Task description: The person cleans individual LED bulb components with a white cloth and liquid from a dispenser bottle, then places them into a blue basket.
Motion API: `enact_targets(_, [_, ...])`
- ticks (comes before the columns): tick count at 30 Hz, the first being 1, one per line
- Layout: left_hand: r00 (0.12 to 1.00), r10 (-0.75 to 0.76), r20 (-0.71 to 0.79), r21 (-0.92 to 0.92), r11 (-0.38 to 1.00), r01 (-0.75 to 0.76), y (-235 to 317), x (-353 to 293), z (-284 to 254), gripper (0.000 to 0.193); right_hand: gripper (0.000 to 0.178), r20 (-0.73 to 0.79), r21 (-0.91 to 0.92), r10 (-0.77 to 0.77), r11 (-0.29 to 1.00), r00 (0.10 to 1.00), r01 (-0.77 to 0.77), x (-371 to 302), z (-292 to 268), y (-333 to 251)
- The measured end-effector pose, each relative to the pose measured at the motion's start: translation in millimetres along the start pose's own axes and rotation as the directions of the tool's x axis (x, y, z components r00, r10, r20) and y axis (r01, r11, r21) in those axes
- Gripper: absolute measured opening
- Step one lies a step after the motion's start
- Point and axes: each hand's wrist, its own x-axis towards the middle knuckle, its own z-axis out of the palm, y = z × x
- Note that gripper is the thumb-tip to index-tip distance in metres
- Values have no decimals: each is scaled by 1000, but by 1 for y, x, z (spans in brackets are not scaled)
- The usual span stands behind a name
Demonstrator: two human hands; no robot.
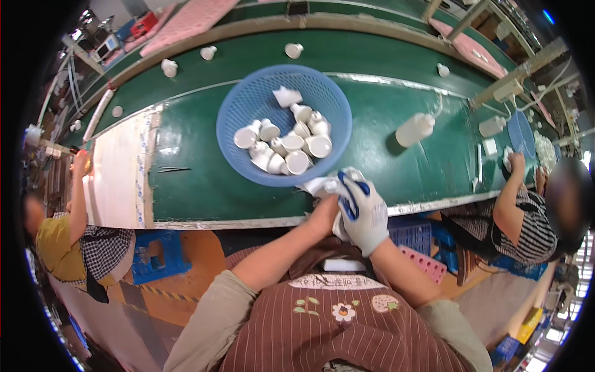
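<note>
My right hand (pixel 365 217), in a white glove with blue on the fingers, is closed on a bunched white cloth (pixel 319 185) at the table's near edge. My left hand (pixel 326 212) is pressed against it from the left, its fingers hidden by the cloth and the glove. Whether something is wrapped inside the cloth cannot be seen. Just beyond my hands stands a round blue mesh basket (pixel 232 93). Several white bulb-shaped parts (pixel 297 162) with round flat faces lie in it at various angles. A crumpled white piece (pixel 286 96) rests at the basket's far side.
On the green table (pixel 378 93), a white squeeze bottle (pixel 415 130) stands right of the basket and dark tweezers (pixel 175 169) lie left. More white parts (pixel 293 51) sit along the far strip. A pale board (pixel 121 170) covers the left. Co-workers sit on both sides.
</note>
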Motion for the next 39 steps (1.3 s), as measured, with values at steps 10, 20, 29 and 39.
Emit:
enact_targets(10, [986,-52,160,308,951,0,9,2,-6,42,48,81,-35,67,997,994,-64,5,-6,-14])
enact_targets(20, [903,288,319,846,344,-408,41,-51,33,35,46,-63,18,288,958,956,-288,-10,14,86])
enact_targets(29, [948,155,280,733,603,-315,67,-80,51,49,43,-88,41,249,968,965,-246,-10,14,82])
enact_targets(39, [957,66,282,574,788,-223,69,-88,61,33,39,-121,65,249,968,961,-243,-12,17,83])
